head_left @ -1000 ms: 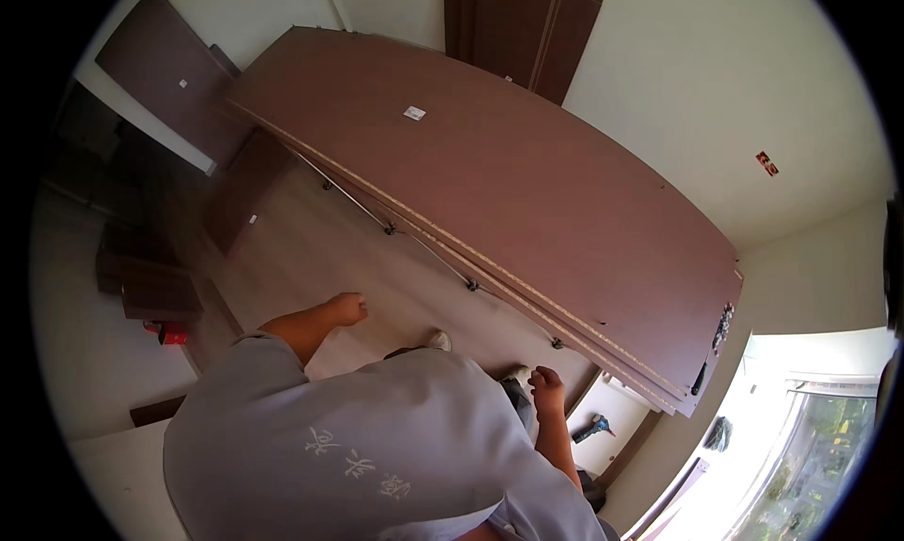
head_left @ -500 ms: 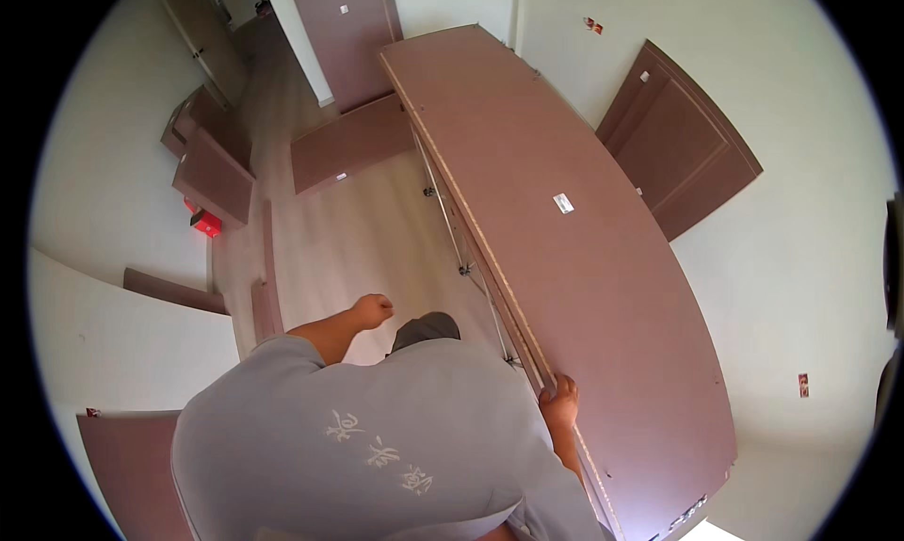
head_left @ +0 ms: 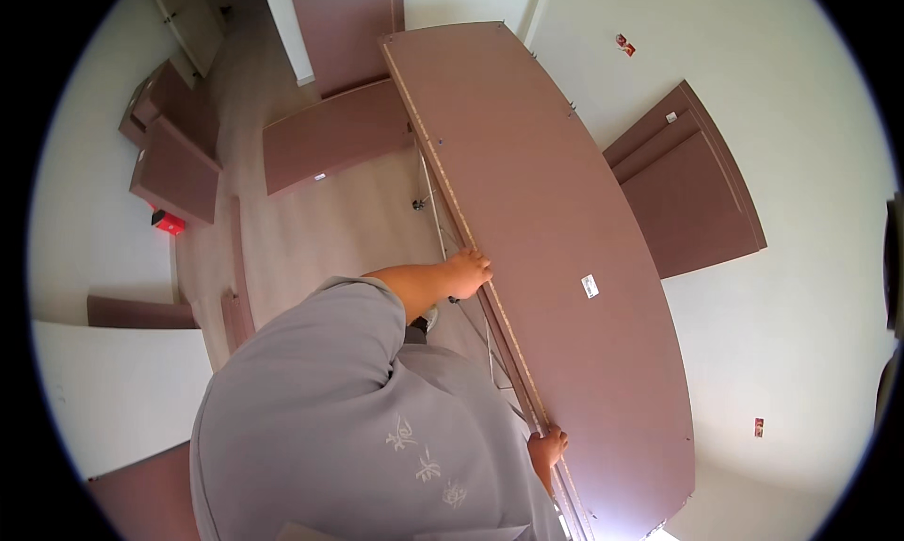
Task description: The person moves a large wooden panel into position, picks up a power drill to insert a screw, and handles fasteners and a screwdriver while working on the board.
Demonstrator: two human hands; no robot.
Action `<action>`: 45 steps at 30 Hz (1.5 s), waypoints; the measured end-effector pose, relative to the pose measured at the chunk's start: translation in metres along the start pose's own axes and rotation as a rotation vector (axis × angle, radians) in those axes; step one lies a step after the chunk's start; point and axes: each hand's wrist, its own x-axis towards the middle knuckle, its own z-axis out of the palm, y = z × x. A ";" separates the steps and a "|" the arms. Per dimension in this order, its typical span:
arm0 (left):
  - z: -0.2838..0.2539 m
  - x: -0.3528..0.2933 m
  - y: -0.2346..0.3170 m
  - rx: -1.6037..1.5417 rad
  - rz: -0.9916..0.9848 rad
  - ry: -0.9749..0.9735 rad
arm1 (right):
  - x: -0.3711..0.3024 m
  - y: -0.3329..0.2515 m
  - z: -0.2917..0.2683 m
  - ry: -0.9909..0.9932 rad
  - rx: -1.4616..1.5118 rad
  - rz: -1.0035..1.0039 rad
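A long reddish-brown board (head_left: 537, 193) with a bare chipboard edge lies flat in front of me, running from the far middle to the near right. My left hand (head_left: 468, 274) is closed on its left edge, about midway along. Nearer to me, my right hand (head_left: 548, 447) grips the same edge, its fingers over the top. A white label (head_left: 589, 287) is stuck on the board's face, and small metal fittings show along its far right side. At least one more board edge shows beneath it, above a thin metal stand (head_left: 436, 211) with castors.
Matching panels lean on the right wall (head_left: 697, 193) and the far wall (head_left: 348, 32); another panel (head_left: 330, 136) lies beyond the stand. Brown boxy pieces (head_left: 179, 164) stand at left beside a red box (head_left: 169, 223). A narrow strip (head_left: 238, 268) lies on the floor.
My left hand has come from the air at the left onto the board's edge and closed there. My right hand stays on that edge. The view has shifted; the label appears lower.
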 end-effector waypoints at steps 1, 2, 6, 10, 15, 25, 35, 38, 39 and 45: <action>-0.004 0.005 -0.003 0.014 0.052 -0.031 | 0.003 -0.002 -0.001 -0.005 -0.029 0.028; -0.006 0.002 -0.010 0.040 0.094 -0.073 | 0.006 -0.006 0.002 -0.025 -0.047 0.047; 0.011 0.007 -0.025 0.074 0.208 -0.040 | 0.009 -0.018 0.001 -0.043 -0.059 0.075; 0.000 0.022 -0.024 0.085 0.214 -0.055 | 0.012 -0.021 -0.003 -0.060 -0.047 0.090; -0.009 0.017 -0.018 0.058 0.212 -0.060 | 0.005 -0.026 -0.012 -0.051 -0.069 0.112; -0.032 0.006 0.004 0.029 0.187 -0.189 | 0.013 -0.004 -0.031 -0.027 -0.047 0.139; -0.054 0.061 -0.020 -0.170 0.155 -0.554 | -0.037 -0.047 0.026 0.272 1.035 0.938; -0.060 0.119 -0.053 -0.288 0.087 -0.419 | -0.048 -0.096 0.044 -0.066 1.682 1.054; -0.060 0.147 -0.072 -0.334 0.048 -0.384 | -0.045 -0.120 0.044 -0.158 1.754 1.011; -0.066 0.355 -0.147 -0.223 0.136 -0.136 | 0.039 -0.229 0.048 0.101 2.265 1.086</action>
